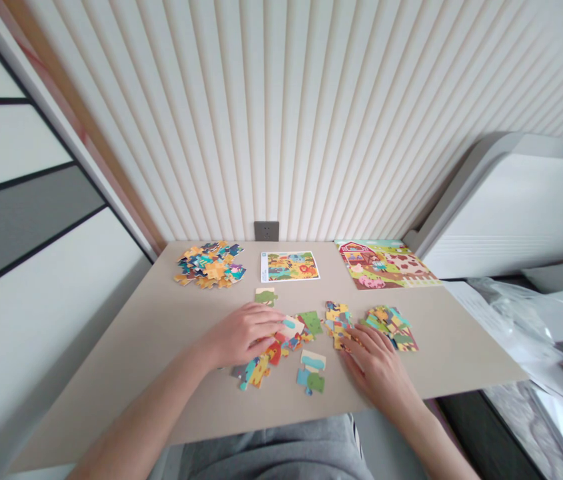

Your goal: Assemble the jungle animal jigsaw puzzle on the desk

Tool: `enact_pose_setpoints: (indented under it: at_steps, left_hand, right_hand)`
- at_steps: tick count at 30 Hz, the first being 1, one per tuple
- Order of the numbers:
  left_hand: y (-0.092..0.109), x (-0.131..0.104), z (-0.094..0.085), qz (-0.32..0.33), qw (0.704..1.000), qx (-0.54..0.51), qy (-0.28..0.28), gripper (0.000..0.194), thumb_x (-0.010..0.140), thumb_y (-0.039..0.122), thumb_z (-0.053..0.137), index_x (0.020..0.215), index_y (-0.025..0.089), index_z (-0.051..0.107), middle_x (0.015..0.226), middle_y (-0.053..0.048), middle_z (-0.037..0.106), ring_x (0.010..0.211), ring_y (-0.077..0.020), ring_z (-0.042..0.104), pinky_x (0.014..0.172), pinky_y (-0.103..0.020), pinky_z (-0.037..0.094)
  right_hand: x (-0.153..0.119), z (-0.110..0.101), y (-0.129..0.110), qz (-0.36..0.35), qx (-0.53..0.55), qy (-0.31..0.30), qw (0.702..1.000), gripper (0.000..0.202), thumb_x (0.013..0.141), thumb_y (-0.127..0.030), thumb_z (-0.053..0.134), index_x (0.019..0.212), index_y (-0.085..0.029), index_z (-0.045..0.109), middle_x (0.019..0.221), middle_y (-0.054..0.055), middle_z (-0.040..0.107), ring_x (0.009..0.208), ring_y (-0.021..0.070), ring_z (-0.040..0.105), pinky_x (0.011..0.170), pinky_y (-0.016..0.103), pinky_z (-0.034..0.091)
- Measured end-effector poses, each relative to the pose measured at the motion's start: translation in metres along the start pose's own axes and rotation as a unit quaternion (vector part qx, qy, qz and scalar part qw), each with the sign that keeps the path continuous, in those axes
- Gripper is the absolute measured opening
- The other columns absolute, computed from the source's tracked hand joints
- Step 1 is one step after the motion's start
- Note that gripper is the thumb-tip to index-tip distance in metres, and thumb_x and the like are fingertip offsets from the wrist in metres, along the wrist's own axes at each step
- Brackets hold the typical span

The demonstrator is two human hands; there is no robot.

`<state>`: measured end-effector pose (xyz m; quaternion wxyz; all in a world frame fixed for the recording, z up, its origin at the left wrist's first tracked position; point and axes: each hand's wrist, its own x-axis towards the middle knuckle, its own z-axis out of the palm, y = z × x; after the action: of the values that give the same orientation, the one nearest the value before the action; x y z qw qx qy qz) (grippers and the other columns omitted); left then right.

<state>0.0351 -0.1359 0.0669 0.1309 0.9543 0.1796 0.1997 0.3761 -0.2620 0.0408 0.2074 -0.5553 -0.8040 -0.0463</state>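
My left hand (246, 333) lies over a loose spread of puzzle pieces (260, 372), its fingers on a pale piece with a blue patch (291, 327). What sits beneath the palm is hidden. My right hand (374, 357) rests with fingers apart on the lower edge of a yellow group of pieces (338, 317). Just beyond it is a fanned pile of pieces (396, 325). Between the hands lie a green piece (311, 322) and a cream and blue piece (313, 361). Another green and cream piece (266, 297) is above my left hand.
A heap of orange and blue pieces (211, 265) lies at the table's back left. A picture card (290, 266) is at the back middle, a farm picture (386, 265) at the back right. Papers and a clear plastic bag (516, 307) lie beyond the table's right edge.
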Motion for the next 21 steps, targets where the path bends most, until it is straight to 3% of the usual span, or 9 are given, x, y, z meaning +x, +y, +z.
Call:
enact_pose_setpoints:
  at_steps: [4,10,16,21]
  left_hand:
    - [0.012,0.004,0.011,0.028,0.999,-0.021,-0.039,0.047,0.099,0.025,0.060,0.146,0.029,0.058,0.147,-0.005,0.063,0.139,-0.0237,0.055,0.122,-0.048,0.037]
    - [0.014,0.004,0.020,0.041,0.998,-0.026,-0.031,0.037,0.098,0.025,0.062,0.135,0.029,0.067,0.134,-0.006,0.071,0.133,-0.0254,0.060,0.120,-0.048,0.041]
    - [0.021,0.008,0.018,0.036,0.999,-0.003,-0.040,0.034,0.097,0.026,0.064,0.131,0.026,0.067,0.128,-0.006,0.072,0.127,-0.0258,0.061,0.114,-0.043,0.044]
    - [0.020,0.008,0.014,0.049,0.998,0.000,-0.040,0.021,0.097,0.023,0.062,0.114,0.026,0.074,0.112,-0.005,0.075,0.115,-0.0244,0.064,0.107,-0.041,0.046]
  right_hand:
    - [0.001,0.001,-0.006,0.000,-0.004,-0.019,1.000,0.026,0.100,-0.024,0.056,0.122,-0.027,0.070,0.131,0.011,0.070,0.129,0.0340,0.060,0.110,0.059,0.048]
    - [0.022,0.004,-0.019,-0.018,0.045,-0.045,0.998,0.037,0.100,-0.026,0.058,0.136,-0.028,0.064,0.139,0.012,0.066,0.133,0.0332,0.058,0.109,0.057,0.051]
    - [0.060,0.013,-0.006,-0.082,0.111,-0.083,0.987,0.061,0.097,-0.026,0.063,0.156,-0.031,0.047,0.153,0.009,0.056,0.148,0.0312,0.045,0.119,0.057,0.042]
    - [0.073,0.017,0.003,-0.089,0.130,-0.106,0.982,0.057,0.094,-0.022,0.067,0.149,-0.029,0.054,0.142,0.010,0.064,0.139,0.0295,0.054,0.119,0.055,0.041]
